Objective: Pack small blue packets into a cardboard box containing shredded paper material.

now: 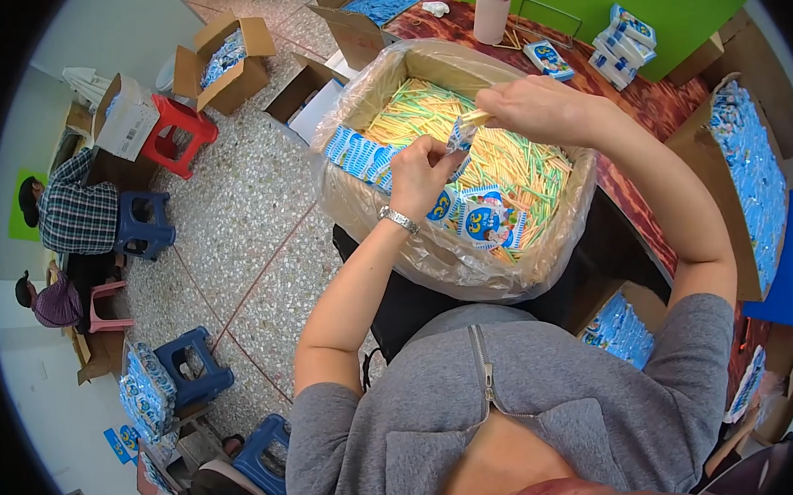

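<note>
A carton lined with clear plastic (457, 271) rests at my lap, holding many thin yellow and green sticks (523, 163). Over it, my left hand (419, 173) pinches a small blue-and-white packet (459, 138), held upright. My right hand (533, 107) grips a small bundle of pale yellow sticks (473, 118) right at the packet's top; whether their ends are inside is hard to make out. Flat striped packets (352, 154) lie in an overlapping row left of my left hand. More printed packets (486, 219) lie on the sticks nearer to me.
A pink bottle (492, 6) and stacked packs (622, 48) stand on the red-patterned table (586, 82). Cartons of blue packets (745, 181) are at right, with another carton (224, 63) on the floor. Stools (176, 134) and two seated people (76, 208) are at left.
</note>
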Available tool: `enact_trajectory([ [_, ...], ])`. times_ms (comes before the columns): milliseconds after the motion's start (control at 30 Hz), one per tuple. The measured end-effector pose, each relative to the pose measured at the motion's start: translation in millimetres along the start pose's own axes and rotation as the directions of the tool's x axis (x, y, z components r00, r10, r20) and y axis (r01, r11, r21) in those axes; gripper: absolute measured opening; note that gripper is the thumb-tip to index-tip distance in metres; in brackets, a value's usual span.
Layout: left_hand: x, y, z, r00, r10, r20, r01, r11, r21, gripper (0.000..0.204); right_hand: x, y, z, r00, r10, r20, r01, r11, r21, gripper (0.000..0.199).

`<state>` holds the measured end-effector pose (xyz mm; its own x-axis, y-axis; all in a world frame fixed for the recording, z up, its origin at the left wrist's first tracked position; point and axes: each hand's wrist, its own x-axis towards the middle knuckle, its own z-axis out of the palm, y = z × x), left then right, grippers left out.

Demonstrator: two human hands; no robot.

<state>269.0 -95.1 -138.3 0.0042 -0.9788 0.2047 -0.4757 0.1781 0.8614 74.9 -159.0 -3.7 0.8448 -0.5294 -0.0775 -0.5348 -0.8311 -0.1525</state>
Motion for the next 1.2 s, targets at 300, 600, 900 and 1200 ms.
enact_trajectory([
  [300, -3.1, 3.0, -5.7, 0.996, 0.084, 0.041, -0.088, 0.991, 0.104, 0.024, 21.6, -13.3, -8.7, 0.959, 0.138, 0.249, -0.06, 0.952, -0.299, 0.017],
  [600, -8.6, 6.7, -11.2, 0.974, 0.224, 0.033, -0.227, 0.969, 0.094, 0.028, 31.9, -15.9, -13.0, 0.955, -0.006, 0.295, 0.099, 0.949, -0.3, 0.032],
  [900, -15.7, -15.2, -16.0, 0.965, 0.251, -0.073, -0.253, 0.967, -0.031, 0.017, 25.1, -6.5, 45.7, 0.981, 0.116, -0.158, 0.017, 0.751, 0.66, 0.029],
  [1200, -56.1, 9.5, -30.9, 0.762, 0.632, 0.136, -0.647, 0.743, 0.172, 0.012, 50.1, -31.8, 141.4, 0.954, -0.006, -0.3, 0.158, 0.861, 0.483, 0.026],
])
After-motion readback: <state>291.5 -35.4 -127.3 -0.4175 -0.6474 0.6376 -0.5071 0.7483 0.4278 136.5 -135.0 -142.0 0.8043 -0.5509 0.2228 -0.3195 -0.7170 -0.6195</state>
